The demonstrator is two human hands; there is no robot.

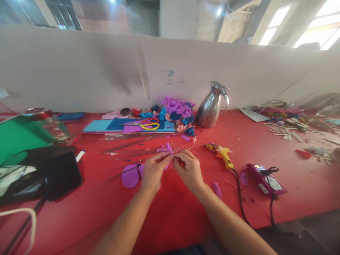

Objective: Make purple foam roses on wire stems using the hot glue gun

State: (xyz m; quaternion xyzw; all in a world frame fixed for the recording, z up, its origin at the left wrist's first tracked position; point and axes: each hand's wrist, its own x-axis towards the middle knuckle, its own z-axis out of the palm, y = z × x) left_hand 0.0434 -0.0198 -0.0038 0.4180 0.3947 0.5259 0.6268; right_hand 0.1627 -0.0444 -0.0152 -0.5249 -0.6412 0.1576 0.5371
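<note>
My left hand (154,170) and my right hand (189,169) meet over the middle of the red table, fingertips pinched together. Between them is a piece of purple crepe paper (168,148), its curled end sticking up above the fingers. Both hands seem to grip it; the exact hold of the right fingertips is partly hidden. Cut purple paper petals (130,176) lie beside my left hand. A yellow glue gun (225,157) rests on the table to the right of my right hand. Thin wires (119,148) are spread behind my left hand.
Scissors (150,124) lie on blue paper sheets (99,125) at the back. Finished paper flowers (177,108) are heaped beside a steel jug (211,104). A purple power strip (267,180) with cords is at right. A black device (63,173) and glass jar (50,124) stand left.
</note>
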